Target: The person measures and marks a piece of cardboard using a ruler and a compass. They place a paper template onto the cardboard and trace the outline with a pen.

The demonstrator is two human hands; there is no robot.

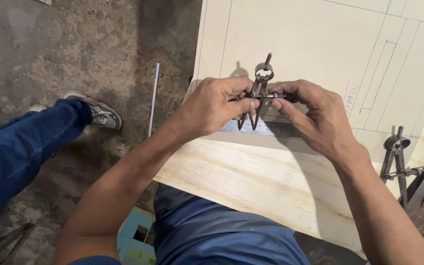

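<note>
Both of my hands hold a small metal spring divider [260,88] upright, its two points resting on a steel ruler [271,129]. My left hand [212,108] pinches the divider's legs from the left. My right hand [315,115] grips the adjusting screw on the right side between thumb and fingers. The ruler lies across a plywood board [251,176] that rests over my lap. Beyond it lies a pale sheet [310,39] marked with drawn pencil and pen lines.
A second, larger metal divider [396,162] stands at the right edge of the board. Another person's leg in blue trousers [15,147] and a grey shoe [99,113] are on the rough concrete floor at the left. A thin stick [153,98] lies on the floor.
</note>
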